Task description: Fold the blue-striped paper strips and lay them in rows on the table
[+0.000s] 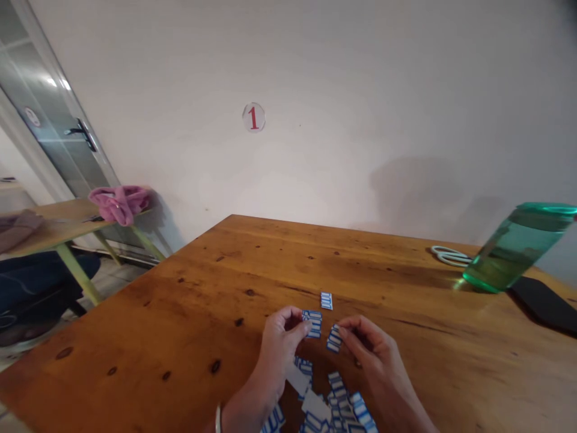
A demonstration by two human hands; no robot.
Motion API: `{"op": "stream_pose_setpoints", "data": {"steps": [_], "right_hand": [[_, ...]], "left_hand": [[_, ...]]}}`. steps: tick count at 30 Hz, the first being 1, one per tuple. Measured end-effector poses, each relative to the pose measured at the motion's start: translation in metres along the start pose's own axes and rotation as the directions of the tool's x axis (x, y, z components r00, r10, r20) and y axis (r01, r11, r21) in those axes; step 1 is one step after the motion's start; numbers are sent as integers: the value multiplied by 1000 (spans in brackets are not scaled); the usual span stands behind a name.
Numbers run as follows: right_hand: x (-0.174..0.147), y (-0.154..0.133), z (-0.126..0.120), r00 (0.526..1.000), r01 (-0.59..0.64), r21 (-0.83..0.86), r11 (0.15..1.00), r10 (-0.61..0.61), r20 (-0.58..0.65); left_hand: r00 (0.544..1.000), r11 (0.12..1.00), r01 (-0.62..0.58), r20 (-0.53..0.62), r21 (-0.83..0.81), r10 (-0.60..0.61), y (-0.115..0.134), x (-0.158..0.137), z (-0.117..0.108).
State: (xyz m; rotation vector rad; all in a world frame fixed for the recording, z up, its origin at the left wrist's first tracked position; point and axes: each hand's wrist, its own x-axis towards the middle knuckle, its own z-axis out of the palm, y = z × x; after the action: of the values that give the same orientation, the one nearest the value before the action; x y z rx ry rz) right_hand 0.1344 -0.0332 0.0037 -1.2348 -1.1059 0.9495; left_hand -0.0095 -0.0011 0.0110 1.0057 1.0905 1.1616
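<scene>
Between thumb and fingers, my left hand (282, 340) pinches a small white piece with blue stripes (314, 325), which looks like a jigsaw puzzle piece or printed card. My right hand (372, 349) pinches a narrower blue-and-white piece (333, 338), held a little to the right of the first and apart from it. Just beyond both hands, a single blue-and-white piece (326, 300) lies flat on the wooden table. Nearer to me is a loose pile of similar pieces (342, 406), partly behind my forearms. Some lie with a plain whitish side (316, 406) up.
A green transparent bottle (514, 249) stands at the right, beside a black phone-like object (543, 305) and a coiled white cable (451, 256). The wooden table (189, 313) meets a white wall. On the left, a pink cloth (119, 203) rests on another table near a door.
</scene>
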Motion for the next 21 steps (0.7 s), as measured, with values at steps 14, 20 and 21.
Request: {"op": "stream_pose_setpoints", "data": {"steps": [14,20,21], "right_hand": [[-2,-1,1,998,-57,18,998,57,19],[-2,4,1,1000,1,-27,1000,-1,7],[-1,5,1,1000,15,-37,999,-15,1]], "left_hand": [[998,999,20,59,42,-22,-2,-1,5],[997,999,2,75,44,-6,-5,0,5],[997,999,-6,75,50,2,-6,1,5]]}}
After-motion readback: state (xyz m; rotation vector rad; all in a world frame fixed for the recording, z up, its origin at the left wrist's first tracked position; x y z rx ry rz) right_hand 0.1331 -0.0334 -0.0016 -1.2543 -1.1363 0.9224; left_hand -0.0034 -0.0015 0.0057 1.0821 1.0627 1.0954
